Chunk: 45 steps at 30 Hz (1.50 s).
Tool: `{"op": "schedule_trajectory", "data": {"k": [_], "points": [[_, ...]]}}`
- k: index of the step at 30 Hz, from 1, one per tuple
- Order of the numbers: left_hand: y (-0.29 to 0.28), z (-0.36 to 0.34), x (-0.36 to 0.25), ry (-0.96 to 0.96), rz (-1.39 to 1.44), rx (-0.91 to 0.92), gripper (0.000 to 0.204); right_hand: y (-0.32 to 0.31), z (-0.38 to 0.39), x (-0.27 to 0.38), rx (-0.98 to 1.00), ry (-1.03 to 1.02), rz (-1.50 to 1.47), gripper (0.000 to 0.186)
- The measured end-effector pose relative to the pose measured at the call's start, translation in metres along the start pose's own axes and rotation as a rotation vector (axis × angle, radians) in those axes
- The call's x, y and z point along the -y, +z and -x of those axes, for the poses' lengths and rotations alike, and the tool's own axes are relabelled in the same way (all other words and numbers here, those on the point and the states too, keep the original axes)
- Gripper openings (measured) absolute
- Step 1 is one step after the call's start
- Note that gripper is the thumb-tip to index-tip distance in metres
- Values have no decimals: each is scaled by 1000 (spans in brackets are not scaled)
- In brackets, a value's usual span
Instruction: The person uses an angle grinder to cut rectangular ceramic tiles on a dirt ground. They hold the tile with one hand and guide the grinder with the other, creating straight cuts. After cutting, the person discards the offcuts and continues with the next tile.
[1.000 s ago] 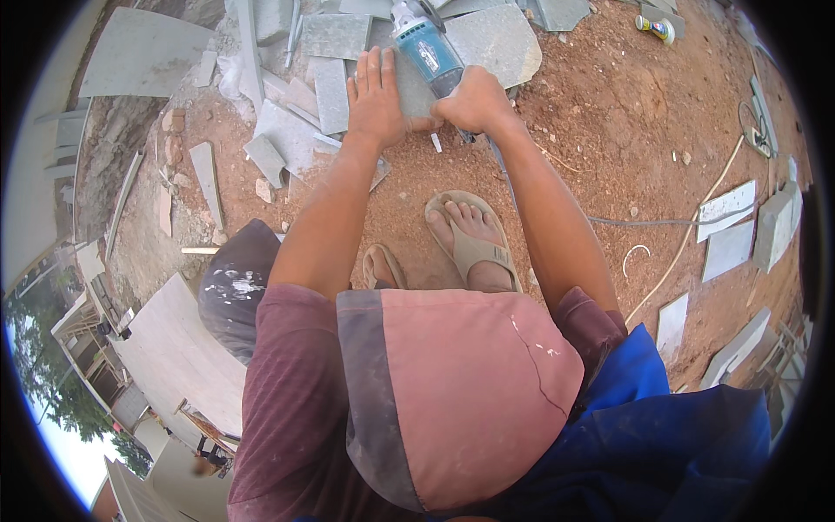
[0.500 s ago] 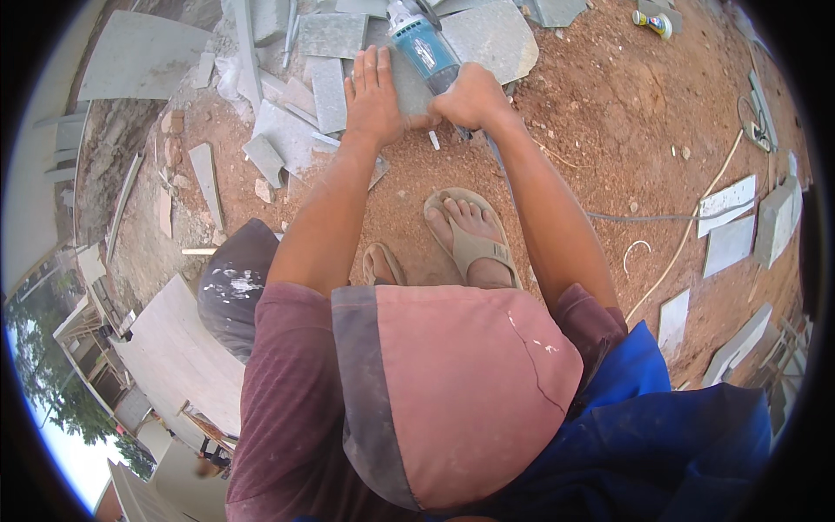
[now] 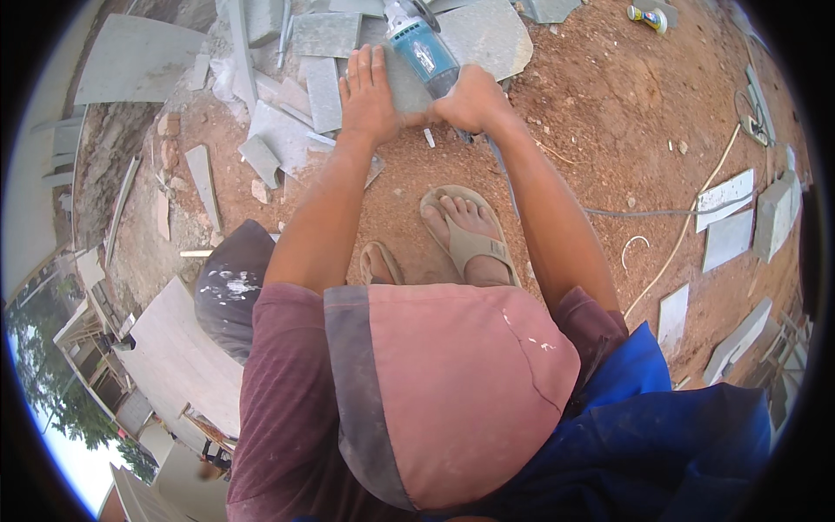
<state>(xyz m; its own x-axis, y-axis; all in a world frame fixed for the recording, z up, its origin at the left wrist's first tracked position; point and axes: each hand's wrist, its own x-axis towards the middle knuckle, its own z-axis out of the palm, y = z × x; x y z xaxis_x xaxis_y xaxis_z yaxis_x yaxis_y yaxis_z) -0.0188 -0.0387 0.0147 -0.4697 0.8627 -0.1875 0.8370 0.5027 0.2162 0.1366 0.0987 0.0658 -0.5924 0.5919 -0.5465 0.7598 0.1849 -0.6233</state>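
Note:
My right hand (image 3: pixel 474 100) is wrapped round the rear of a blue angle grinder (image 3: pixel 424 54), whose head points away from me at the top of the view. Flat on a grey stone slab (image 3: pixel 404 87) lies my left hand (image 3: pixel 369 100), its fingers stretched forward and its thumb reaching toward the right hand. The slab is partly hidden by the tool and both hands. Beyond the grinder, a larger pale slab (image 3: pixel 491 39) lies to the right. The grinder's disc shows only in part at the top edge.
Several cut slabs, among them a narrow grey tile (image 3: pixel 322 96), lie left of my hands. A grey cable (image 3: pixel 626 213) runs right across the dirt toward a socket strip (image 3: pixel 755 130). A yellow-and-white container (image 3: pixel 648 19) lies far right. My sandalled foot (image 3: pixel 470 230) stands close below.
The whole view has shifted slightly. My hands and the grinder keep nearly the same places relative to the slab.

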Motion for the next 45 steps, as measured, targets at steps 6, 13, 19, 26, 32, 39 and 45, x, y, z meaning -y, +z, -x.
{"op": "schedule_trajectory", "data": {"k": [6, 13, 19, 26, 32, 39, 45], "points": [[4, -1, 4, 15, 14, -13, 157, 0, 8, -4, -3, -2, -21, 56], [4, -2, 7, 24, -4, -18, 157, -3, 6, 5, 45, 47, 11, 52], [4, -1, 6, 34, 12, -39, 157, -2, -1, 2, 74, 38, -17, 51], [6, -1, 10, 64, 34, -83, 155, 1, -3, 8, 39, 35, 21, 52], [2, -1, 8, 99, 30, -118, 155, 2, -7, 3, 48, 36, -30, 53], [3, -3, 12, 114, 14, -128, 157, -2, -4, 7, 21, 57, -3, 57], [-2, -1, 7, 89, 3, -109, 157, 1, -4, 2, 6, 22, -28, 58]]}}
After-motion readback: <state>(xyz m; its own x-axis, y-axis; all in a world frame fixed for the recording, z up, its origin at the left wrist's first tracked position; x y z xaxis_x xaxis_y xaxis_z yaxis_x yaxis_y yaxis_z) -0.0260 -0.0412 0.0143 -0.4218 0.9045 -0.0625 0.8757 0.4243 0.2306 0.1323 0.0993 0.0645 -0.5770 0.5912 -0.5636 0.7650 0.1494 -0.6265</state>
